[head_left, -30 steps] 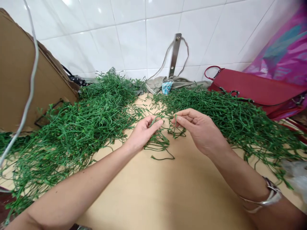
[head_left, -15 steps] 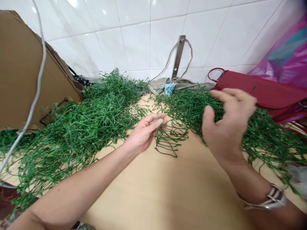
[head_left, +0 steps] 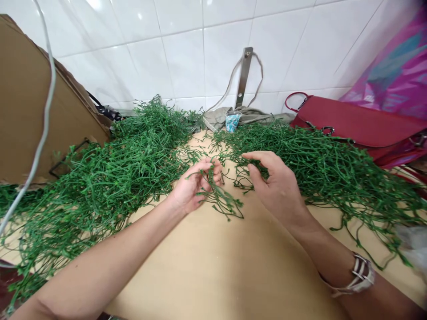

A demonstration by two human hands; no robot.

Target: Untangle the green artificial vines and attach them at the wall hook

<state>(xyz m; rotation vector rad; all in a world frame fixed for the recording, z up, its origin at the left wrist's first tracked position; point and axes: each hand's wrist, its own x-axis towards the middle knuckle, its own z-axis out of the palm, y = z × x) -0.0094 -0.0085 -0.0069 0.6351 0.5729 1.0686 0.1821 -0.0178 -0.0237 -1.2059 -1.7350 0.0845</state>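
Head camera: left hand gripped a small green bunch, right hand open

And there it was, right above the bench [head_left: 187, 266]: the left hand [head_left: 190, 184] had its fingers curled, grasping the small bunch [head_left: 218, 195], thin green stems crossing the fingers and trailing toward the right hand! Over on the other side, the right hand [head_left: 278, 191] had its fingers released, thumb and forefinger parted, near the loose stems at the edge of the right heap [head_left: 320, 164]. A pale bracelet [head_left: 362, 273] circled that wrist.

What a spread of green! The left heap [head_left: 116, 169] sprawled beside the cardboard box [head_left: 30, 102], where a white cable [head_left: 46, 111] hung in front. Between the heaps, toward the tiled wall [head_left: 180, 53], stood a blue-and-white cup [head_left: 232, 121], just beside a grey cloth [head_left: 263, 116]. Behind the right heap lay a red bag [head_left: 360, 120], with pink plastic [head_left: 396, 75] behind it.
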